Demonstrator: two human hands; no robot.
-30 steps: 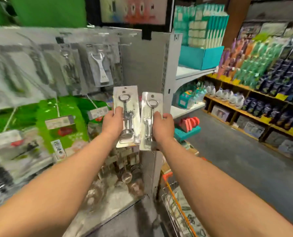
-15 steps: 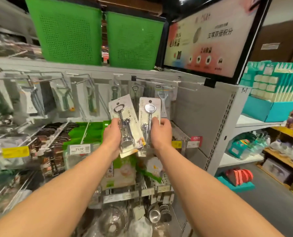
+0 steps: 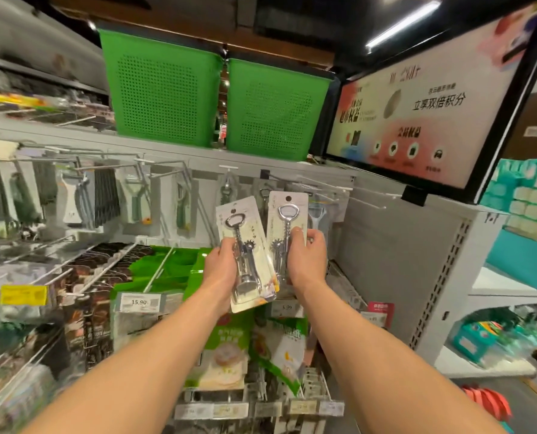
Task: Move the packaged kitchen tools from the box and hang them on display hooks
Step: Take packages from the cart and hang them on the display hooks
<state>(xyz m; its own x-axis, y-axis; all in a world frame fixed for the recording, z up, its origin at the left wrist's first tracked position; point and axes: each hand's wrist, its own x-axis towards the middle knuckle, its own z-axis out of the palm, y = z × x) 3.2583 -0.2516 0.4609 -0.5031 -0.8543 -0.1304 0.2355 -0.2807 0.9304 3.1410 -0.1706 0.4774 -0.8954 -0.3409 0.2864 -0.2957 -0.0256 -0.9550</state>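
My left hand (image 3: 222, 270) grips a packaged metal corkscrew (image 3: 245, 255) by its lower left edge, the card tilted to the left. My right hand (image 3: 306, 255) grips a second packaged corkscrew (image 3: 287, 220), held upright and a little higher. Both packs are raised in front of the top row of display hooks (image 3: 323, 186), where similar packaged tools hang (image 3: 229, 191). A bare white hook (image 3: 364, 202) juts out just right of the packs. The box is out of view.
Two green perforated baskets (image 3: 167, 98) stand on the top shelf. Peelers and other tools (image 3: 134, 198) hang to the left. Green packets (image 3: 226, 349) and price tags (image 3: 139, 302) fill the rows below. A lit advertising screen (image 3: 417, 114) is on the right, above teal boxes.
The view has swung left and up from the aisle to the hook wall. Both hands have lifted the corkscrew packs towards the top hooks, the right pack now higher.
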